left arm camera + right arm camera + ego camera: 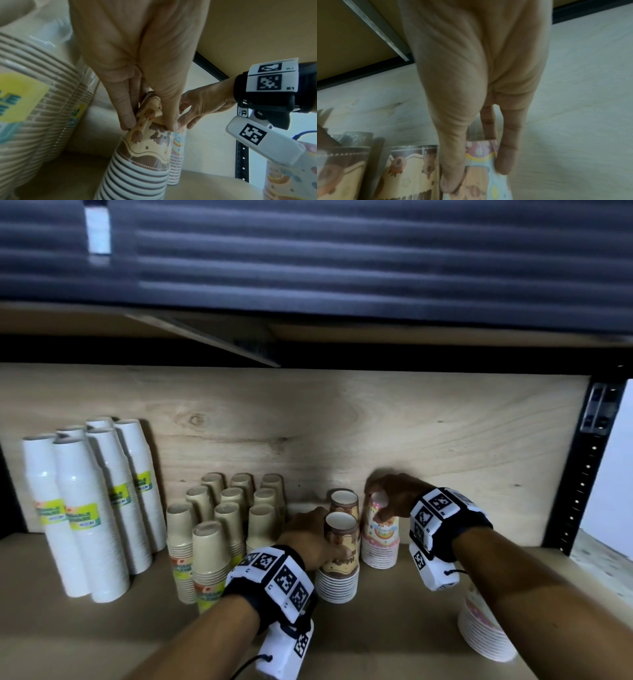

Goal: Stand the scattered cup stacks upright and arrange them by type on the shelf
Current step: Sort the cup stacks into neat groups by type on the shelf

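Our left hand (310,537) grips the front brown-print stack (339,563) upright; just right of it, our right hand (390,496) pinches the pink stack (380,537) from above.

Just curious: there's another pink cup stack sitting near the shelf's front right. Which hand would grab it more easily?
Right hand, probably: that pink stack sits beside its forearm, while the left hand holds the brown stack.
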A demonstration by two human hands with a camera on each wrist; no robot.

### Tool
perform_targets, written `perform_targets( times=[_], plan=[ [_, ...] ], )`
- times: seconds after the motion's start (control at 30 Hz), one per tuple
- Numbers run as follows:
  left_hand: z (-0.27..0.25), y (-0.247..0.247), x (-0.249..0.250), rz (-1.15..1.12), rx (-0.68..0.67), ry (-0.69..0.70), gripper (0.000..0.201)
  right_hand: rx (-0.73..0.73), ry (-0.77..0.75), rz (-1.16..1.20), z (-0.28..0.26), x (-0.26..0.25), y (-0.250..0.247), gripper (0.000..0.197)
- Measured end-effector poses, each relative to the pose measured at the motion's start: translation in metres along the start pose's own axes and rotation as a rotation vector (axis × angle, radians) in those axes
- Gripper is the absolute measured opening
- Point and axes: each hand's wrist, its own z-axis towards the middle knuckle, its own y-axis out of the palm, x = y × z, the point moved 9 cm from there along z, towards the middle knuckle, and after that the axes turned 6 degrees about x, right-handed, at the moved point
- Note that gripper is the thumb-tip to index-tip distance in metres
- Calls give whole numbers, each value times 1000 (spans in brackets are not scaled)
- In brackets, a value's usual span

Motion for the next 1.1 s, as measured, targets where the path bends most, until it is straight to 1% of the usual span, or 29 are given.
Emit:
perform_targets(
  times=[0.1, 0.2, 0.27, 0.47, 0.57, 0.63, 0.7, 0.77, 0.83, 0.93, 1.03, 1.1],
  plan=[
    [1, 0, 2, 6, 10, 8, 60, 2, -4, -13, 1, -1, 0, 62],
    [1, 2, 3, 18, 9, 7, 62, 2, 16, -12, -3, 3, -2, 74],
    [1, 3, 3, 38, 1, 1, 64, 9, 39, -22, -10, 8, -8, 78],
    [0, 9, 3, 52, -27, -27, 69, -95, 199, -44, -49, 41, -20, 65],
    [0, 12, 4, 47, -59, -39, 74, -104, 253, -60, -73, 56, -20, 58],
    [0, 13, 4, 32, -83, -41, 76, -116, 288, -79, -88, 66, -16, 59],
    [0, 13, 6, 25, -72, -32, 77, -139, 338, -71, -101, 76, -13, 63],
    [-2, 13, 9, 28, -47, -17, 75, -179, 378, -65, -114, 80, -10, 63],
    [-5, 13, 14, 38, -28, 0, 77, -197, 390, -106, -126, 80, -9, 59],
    [-8, 14, 17, 40, -24, 16, 82, -184, 385, -158, -137, 82, -8, 63],
    [-10, 12, 17, 40, -16, 24, 81, -188, 353, -240, -146, 91, -6, 67],
    [-13, 9, 17, 33, -1, 37, 78, -214, 332, -215, -150, 92, -5, 63]
  ],
)
